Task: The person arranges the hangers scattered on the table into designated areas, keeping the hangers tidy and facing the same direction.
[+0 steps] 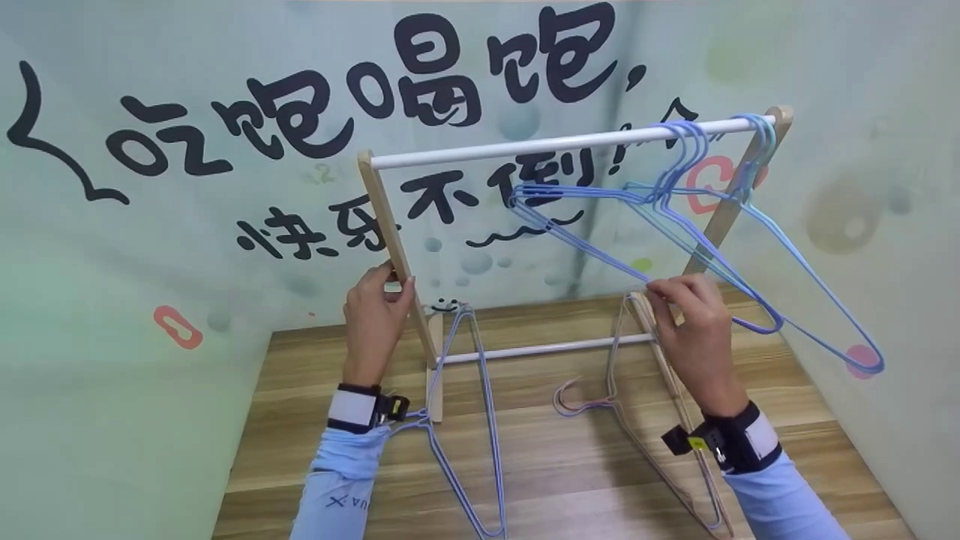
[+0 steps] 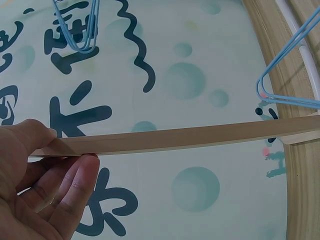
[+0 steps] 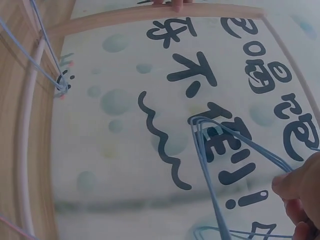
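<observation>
A small garment rack with wooden sides and a white top rod (image 1: 525, 142) stands before me. My left hand (image 1: 375, 315) grips the left wooden post (image 1: 388, 225) partway up; in the left wrist view the thumb lies on one side of the post (image 2: 175, 140) and fingers on the other. Several blue wire hangers (image 1: 600, 253) hang by their hooks near the rod's right end. My right hand (image 1: 697, 330) pinches the lower bar of the hangers nearer the middle. More hangers, bluish green, hang beside them against the right wooden post (image 1: 720, 225).
Blue hangers (image 1: 491, 405) lean at the rack's left foot. Other hangers, partly pinkish (image 1: 611, 405), are at the right foot. A lower white rod (image 1: 555, 349) joins the sides. The rack stands on a wood-grain tabletop (image 1: 555, 465), with a lettered wall (image 1: 187, 247) behind.
</observation>
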{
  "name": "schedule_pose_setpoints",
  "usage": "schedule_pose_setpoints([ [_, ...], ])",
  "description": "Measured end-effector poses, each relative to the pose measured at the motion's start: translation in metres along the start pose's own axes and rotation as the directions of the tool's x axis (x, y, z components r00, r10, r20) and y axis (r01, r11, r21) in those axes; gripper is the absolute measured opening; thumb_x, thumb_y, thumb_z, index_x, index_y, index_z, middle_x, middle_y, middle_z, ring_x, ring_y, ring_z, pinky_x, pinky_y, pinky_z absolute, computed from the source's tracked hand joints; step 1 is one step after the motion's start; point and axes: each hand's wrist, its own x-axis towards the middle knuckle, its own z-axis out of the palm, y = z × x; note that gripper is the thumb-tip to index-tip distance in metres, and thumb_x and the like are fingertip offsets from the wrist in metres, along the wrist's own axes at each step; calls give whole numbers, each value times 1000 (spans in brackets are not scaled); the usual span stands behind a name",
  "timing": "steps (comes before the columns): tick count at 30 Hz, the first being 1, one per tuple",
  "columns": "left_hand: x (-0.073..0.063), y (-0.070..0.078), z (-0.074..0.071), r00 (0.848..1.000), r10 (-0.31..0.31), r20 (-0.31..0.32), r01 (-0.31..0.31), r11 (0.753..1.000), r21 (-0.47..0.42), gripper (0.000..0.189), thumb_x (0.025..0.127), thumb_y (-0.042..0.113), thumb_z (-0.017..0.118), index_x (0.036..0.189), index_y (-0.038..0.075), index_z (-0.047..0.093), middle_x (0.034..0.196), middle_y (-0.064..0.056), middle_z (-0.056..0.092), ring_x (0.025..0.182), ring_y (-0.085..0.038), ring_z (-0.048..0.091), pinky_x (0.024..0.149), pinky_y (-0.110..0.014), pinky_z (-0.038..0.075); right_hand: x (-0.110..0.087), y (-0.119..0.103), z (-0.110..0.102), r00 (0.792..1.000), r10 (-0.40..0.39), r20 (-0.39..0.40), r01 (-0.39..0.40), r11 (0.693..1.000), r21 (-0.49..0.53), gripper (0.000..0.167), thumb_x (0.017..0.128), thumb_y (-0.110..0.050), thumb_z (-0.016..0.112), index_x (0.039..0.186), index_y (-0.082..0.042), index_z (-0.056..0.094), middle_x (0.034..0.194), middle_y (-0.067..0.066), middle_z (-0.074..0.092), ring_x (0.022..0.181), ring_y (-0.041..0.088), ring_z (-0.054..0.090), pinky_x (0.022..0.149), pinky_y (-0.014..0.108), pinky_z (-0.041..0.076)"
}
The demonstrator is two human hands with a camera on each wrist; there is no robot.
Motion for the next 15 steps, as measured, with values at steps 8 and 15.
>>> schedule_pose_setpoints([
  [8,0,-1,1,1000,-2,-1,2,1000,-4,25,98,19,70,116,1,70,104,-13,70,81,-21,73,72,-38,60,-29,7,8,994,-15,106,12,1000,28,22,80,17,77,97,2,73,92,11,63,83,23,60,75,22,45],
  [15,0,0,1,1000,9,-10,-9,1000,0,24,97,18,70,114,1,70,104,-13,70,80,-22,73,71,-40,60,-59,24,17,971,73,228,-79,997,16,19,80,14,80,92,1,74,85,7,61,75,17,60,66,25,46],
])
